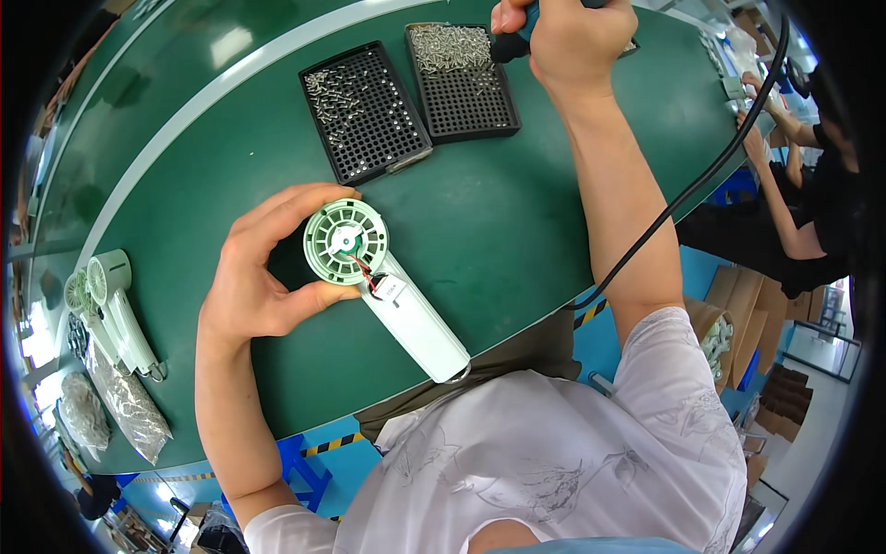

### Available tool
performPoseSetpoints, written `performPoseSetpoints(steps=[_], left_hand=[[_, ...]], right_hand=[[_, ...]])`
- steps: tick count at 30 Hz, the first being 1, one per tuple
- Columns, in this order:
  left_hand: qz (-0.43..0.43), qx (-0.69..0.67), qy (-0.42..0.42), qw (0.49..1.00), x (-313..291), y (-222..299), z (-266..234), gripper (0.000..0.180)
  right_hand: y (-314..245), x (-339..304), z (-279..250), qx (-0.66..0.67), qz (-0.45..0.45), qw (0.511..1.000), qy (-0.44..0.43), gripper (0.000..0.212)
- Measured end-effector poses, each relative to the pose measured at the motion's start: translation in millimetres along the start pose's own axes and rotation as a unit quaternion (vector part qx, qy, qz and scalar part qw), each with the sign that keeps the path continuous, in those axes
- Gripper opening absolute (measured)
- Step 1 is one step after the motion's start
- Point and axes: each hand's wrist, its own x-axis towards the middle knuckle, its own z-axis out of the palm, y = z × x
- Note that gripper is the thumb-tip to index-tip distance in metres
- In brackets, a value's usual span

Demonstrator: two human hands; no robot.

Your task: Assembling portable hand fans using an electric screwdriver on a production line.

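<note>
My left hand is closed round the round head of a pale green and white handheld fan, thumb on the near side and fingers on the far side. Its head is uncovered, showing a spoked ring, a small green part in the centre and red and dark wires. The white handle slants toward my body and ends in a metal loop. At the far side, my right hand grips a blue and black electric screwdriver, partly cut off by the top edge. Its dark end is beside a black screw tray heaped with small silver screws.
A second black screw tray stands left of the first. More handheld fans and clear plastic bags lie at the table's left. A black cable crosses over my right forearm. Another person works at the right; cardboard boxes stand below.
</note>
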Motion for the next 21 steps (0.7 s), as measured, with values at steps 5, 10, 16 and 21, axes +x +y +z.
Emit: performPoseSetpoints(steps=[5, 10, 16, 21], left_hand=[[0.001, -0.003, 0.002, 1.000, 0.6, 1.1, -0.3, 0.072], [0.006, -0.004, 0.002, 1.000, 0.4, 0.3, 0.1, 0.072], [0.012, -0.005, 0.005, 1.000, -1.7, -1.2, 0.3, 0.072], [0.008, 0.005, -0.002, 1.000, -0.5, -1.1, 0.4, 0.073]], right_hand=[[-1.3, -0.8, 1.3, -0.013, 0.001, 1.000, -0.003, 0.021], [-1.9, -2.5, 1.3, -0.011, -0.002, 1.000, -0.006, 0.020], [-0.9, -5.2, 3.1, -0.010, -0.013, 1.000, -0.010, 0.017], [0.0, -6.9, 1.9, -0.018, -0.017, 1.000, -0.008, 0.017]])
